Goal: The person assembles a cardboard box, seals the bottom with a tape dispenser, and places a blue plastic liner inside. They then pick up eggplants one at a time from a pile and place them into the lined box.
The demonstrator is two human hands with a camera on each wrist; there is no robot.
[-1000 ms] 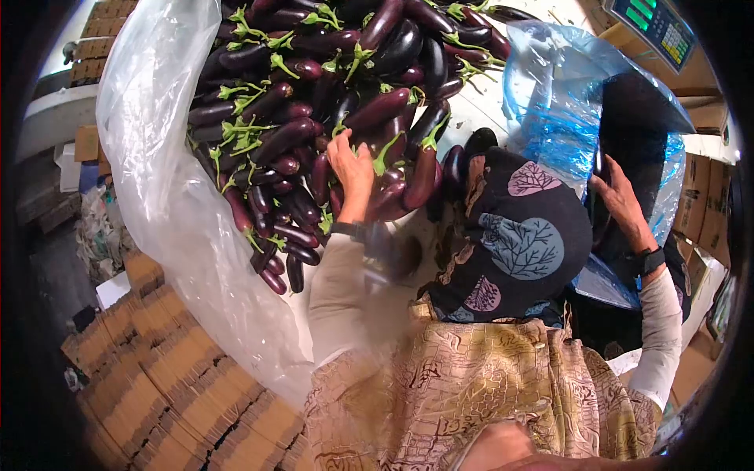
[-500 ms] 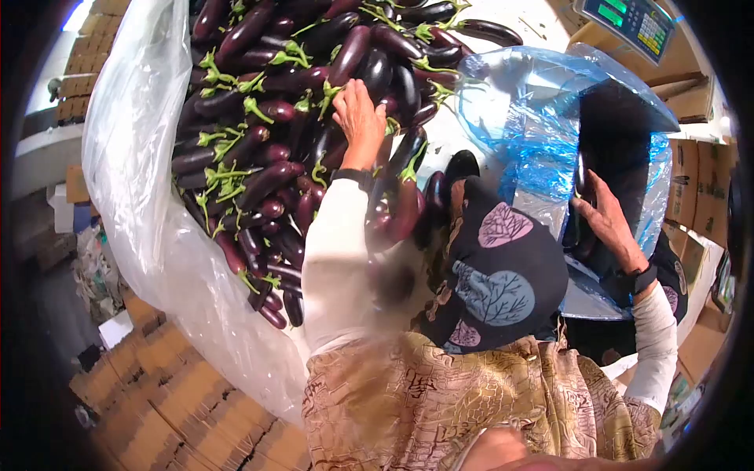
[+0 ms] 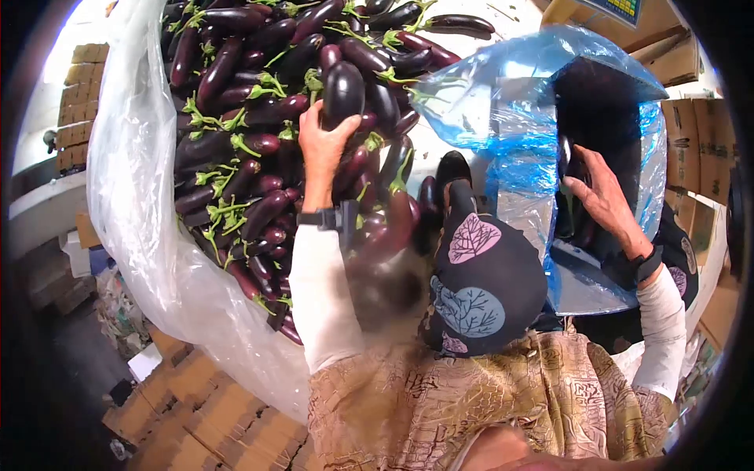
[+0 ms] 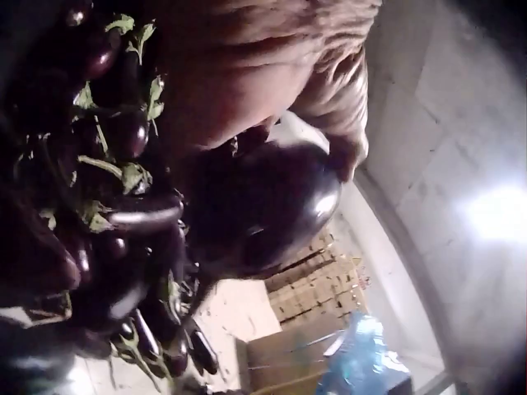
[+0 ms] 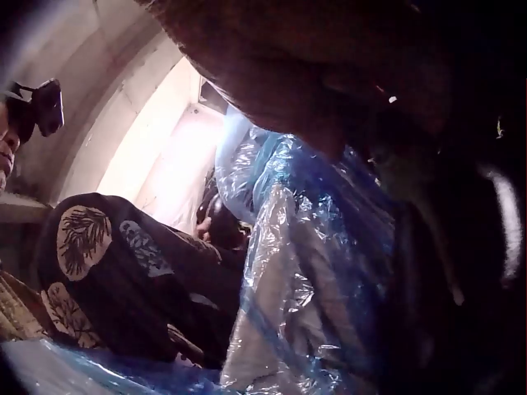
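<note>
My left hand (image 3: 323,147) grips a large, glossy, dark eggplant (image 3: 343,90), thumb on one side and fingers on the other. In the left wrist view this eggplant (image 4: 263,206) bulges out below the palm. Around it spreads a heap of purple eggplants (image 3: 224,74) with green stalks. My right hand (image 3: 603,196) is inside a box lined with blue plastic (image 3: 522,169), thumb and fingers about an eggplant (image 3: 565,153) by the box's inner wall. The right wrist view is very dark there, with the hand (image 5: 305,74) above the lining.
Clear plastic sheeting (image 3: 129,157) borders the heap on the left. A knee in patterned dark cloth (image 3: 487,275) stands between heap and box. Behind the box is a scale (image 3: 620,8). Stacked cardboard (image 3: 196,416) lies at lower left, more cartons (image 3: 699,149) at right.
My left hand has moved farther up over the heap and taken hold of the large dark eggplant, whose end now tips up. My right hand stays in the box. The head view has shifted.
</note>
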